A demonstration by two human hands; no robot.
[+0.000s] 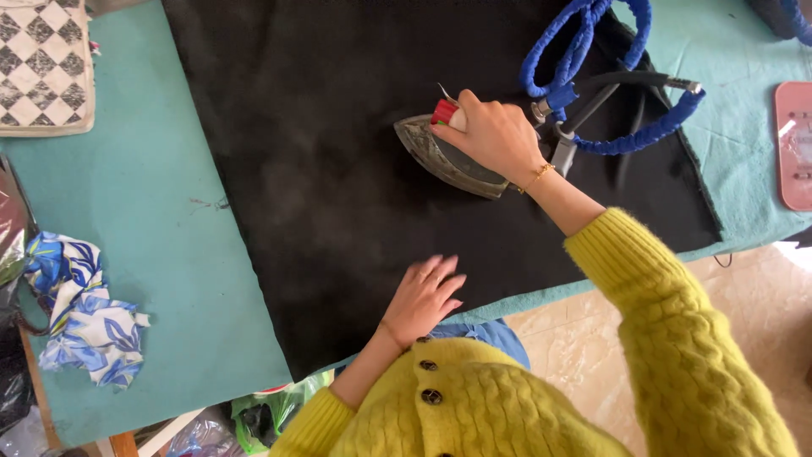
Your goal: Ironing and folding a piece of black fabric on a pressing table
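So the right hand (495, 135) is wrapped tight around the handle of a heavy grey metal steam iron (444, 156), sitting soleplate-down near the middle of the big black felt-like cloth (338, 195) spread over the teal padded table (144, 254). The left hand (423, 298) lies flat, fingers loose and gripping nothing, on the cloth's near edge, probably pinning it smooth. The blue wrapped hose (592, 51) loops off behind the iron, out of its way.

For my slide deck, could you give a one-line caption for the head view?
Right hand grips an iron on black fabric; left hand lies flat on it.
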